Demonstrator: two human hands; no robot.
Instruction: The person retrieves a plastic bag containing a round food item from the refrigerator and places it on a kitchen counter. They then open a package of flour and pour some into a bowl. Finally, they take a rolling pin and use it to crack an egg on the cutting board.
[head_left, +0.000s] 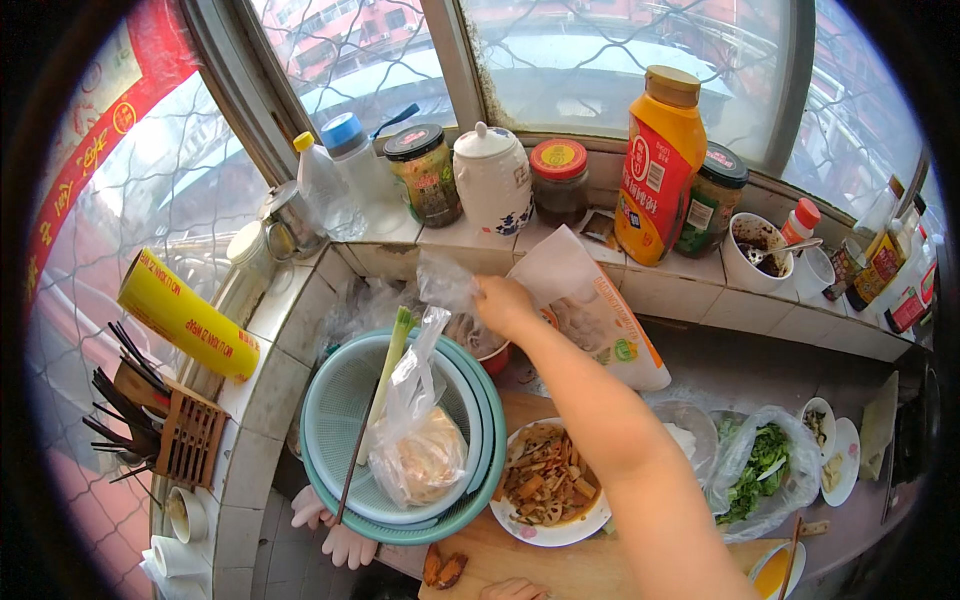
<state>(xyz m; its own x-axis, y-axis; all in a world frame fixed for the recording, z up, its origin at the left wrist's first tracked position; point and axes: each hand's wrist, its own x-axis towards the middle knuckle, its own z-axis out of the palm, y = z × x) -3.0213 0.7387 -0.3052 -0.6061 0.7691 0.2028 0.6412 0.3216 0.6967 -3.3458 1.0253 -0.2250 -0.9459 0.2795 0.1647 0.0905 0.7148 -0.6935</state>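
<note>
My right hand (504, 306) reaches across the counter, its fingers closed on a clear plastic bag (444, 281) behind the stacked basins. Just below this hand stands a red container with a pale rim (496, 361), partly covered by plastic. My left hand (514, 589) shows only in part at the bottom edge, low over the wooden cutting board (525, 564); its fingertips are hard to make out. Between the hands is a plate of cooked sliced vegetables (551, 480). Left of it, nested green basins and a colander (337, 420) hold a leek stalk (390, 382) and a bagged food item (427, 457).
A printed plastic bag (637, 352) leans by the tiled ledge, where jars, a white ceramic pot (491, 176) and a sauce bottle (660, 165) stand. Bagged leafy greens (761, 461) and a bowl of yellow liquid (772, 574) are at right. Pink gloves (349, 544) hang at left.
</note>
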